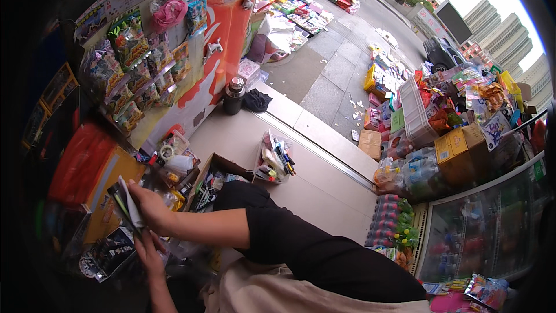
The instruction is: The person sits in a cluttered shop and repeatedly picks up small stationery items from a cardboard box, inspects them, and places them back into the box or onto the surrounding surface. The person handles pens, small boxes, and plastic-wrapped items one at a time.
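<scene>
My right hand (150,208) grips a thin stack of flat items (130,208), one white and one dark with a pale green edge; motion blur hides what they are. The fingers of my left hand (150,250) hold the stack's lower end. Beneath my hands are dark printed packets (110,252). Beside them stands a cardboard box with a red cover (102,200). An open cardboard carton (217,161) of small packaged goods is beyond my right forearm.
A clear bin of pens (276,161) and a dark flask (233,95) stand on the tiled floor. Hanging snack packets (130,43) line the wall. Bottle packs (384,221) stand beside a glass-doored cooler (478,226). Goods are heaped outside past the metal door track (312,141).
</scene>
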The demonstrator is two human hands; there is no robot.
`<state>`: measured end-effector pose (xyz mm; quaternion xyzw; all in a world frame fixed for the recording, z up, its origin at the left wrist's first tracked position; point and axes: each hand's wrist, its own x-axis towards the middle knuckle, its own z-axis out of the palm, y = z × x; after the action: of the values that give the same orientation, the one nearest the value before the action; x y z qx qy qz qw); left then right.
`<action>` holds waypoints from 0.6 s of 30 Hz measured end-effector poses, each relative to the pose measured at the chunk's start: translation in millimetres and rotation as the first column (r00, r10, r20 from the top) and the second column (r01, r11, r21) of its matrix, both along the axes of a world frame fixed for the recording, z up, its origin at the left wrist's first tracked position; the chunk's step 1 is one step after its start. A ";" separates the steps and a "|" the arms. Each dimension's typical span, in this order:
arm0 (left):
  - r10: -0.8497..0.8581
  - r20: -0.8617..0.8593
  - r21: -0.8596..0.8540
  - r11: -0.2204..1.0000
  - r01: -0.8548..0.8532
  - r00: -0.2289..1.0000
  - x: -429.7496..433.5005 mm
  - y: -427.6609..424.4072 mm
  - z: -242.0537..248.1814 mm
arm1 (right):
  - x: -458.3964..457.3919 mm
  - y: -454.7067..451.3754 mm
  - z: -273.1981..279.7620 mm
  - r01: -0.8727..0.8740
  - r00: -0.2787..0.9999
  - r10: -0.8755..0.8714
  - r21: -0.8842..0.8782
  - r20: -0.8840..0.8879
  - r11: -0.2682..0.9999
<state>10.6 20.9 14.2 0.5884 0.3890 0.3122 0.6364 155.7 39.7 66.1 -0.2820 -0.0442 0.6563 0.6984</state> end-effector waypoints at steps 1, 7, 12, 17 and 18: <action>0.005 0.019 -0.019 1.000 -0.005 1.000 2.5 -1.2 4.0 | -1.1 -1.7 1.0 0.098 0.982 -0.089 -0.047 0.168 0.994; -0.030 0.001 0.025 0.999 0.030 1.000 9.9 -5.3 25.6 | 9.4 -9.8 6.3 0.054 0.973 -0.086 0.153 0.212 0.987; 0.023 -0.313 0.415 0.902 0.115 0.949 11.3 0.4 47.4 | 10.9 -5.7 11.3 -0.091 0.890 -0.038 0.259 0.455 0.962; -0.080 -0.386 0.344 0.912 0.224 0.919 2.8 -1.7 59.2 | 14.5 2.3 22.7 -0.248 0.890 0.218 0.024 0.400 0.968; -0.122 -0.348 0.334 0.910 0.245 0.930 0.8 -1.2 58.9 | 14.5 1.5 24.9 -0.289 0.887 0.257 0.028 0.385 0.957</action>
<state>11.4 19.7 73.1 0.7750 0.3628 0.2188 0.4689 170.2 41.3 91.1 -0.3639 -0.2446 0.6790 0.5888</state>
